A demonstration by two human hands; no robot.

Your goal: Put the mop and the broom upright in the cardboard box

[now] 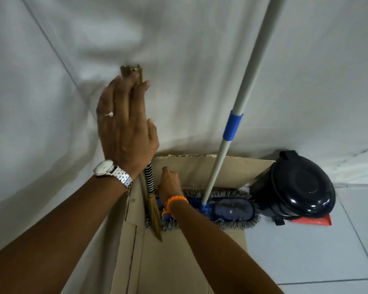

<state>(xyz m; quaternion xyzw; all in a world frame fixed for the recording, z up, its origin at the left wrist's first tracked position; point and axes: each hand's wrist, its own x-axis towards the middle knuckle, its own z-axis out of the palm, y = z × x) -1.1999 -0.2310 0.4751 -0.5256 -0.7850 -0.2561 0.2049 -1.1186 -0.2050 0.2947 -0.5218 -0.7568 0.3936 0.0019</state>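
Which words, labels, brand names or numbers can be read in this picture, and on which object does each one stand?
None can be read.
Watch on the left wrist: dial markings too small and blurred.
Cardboard box, mop, black bin: no print visible.

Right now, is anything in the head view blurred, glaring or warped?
Head view: left hand slightly motion-blurred on the broom; glare spots on the black bin lid; wide-angle lens bows the mop pole; soft, even light on the white sheet.
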